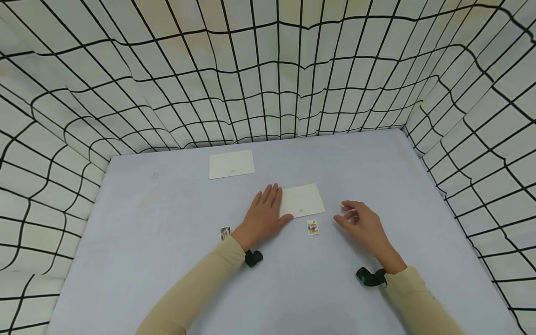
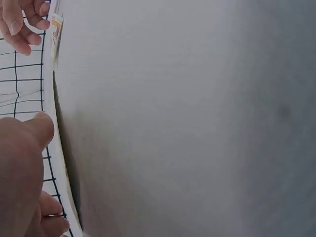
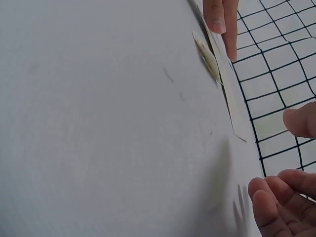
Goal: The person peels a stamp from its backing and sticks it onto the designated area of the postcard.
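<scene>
My left hand [image 1: 264,216] rests with straight fingers on the left end of a white envelope-like paper [image 1: 302,200], its thumb along the near edge. Just below that paper lies a small colourful postage stamp [image 1: 312,227], which also shows edge-on in the right wrist view, slightly curled. To the stamp's right my right hand [image 1: 364,228] hovers over the table, fingers loosely bent and holding nothing. A darker stamp [image 1: 225,232] lies beside the left wrist, partly hidden by the forearm.
A second white paper [image 1: 231,164] lies farther back on the white-covered table [image 1: 159,260]. Black netting [image 1: 259,83] over pale walls rises along the back and both sides. Dark wrist cameras [image 1: 371,277] sit under both wrists.
</scene>
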The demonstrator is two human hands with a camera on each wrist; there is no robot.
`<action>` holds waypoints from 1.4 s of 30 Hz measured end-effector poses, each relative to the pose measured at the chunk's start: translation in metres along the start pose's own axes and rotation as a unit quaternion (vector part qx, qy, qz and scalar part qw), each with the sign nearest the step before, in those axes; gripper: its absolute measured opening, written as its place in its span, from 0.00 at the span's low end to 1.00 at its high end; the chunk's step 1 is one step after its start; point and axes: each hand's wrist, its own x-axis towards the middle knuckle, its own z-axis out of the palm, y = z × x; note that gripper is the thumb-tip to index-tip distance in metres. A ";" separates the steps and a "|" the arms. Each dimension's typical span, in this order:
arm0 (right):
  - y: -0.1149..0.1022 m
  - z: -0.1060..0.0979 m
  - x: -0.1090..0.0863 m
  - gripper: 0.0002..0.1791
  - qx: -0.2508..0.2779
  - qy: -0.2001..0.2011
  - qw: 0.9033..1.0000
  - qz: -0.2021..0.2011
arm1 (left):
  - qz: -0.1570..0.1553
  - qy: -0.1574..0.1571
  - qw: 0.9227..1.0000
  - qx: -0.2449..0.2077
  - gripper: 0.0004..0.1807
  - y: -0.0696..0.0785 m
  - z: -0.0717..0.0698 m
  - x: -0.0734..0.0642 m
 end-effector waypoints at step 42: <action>-0.047 0.043 0.005 0.11 -0.008 -0.084 0.996 -0.035 | 0.015 0.000 1.000 0.010 0.42 0.003 0.000 0.002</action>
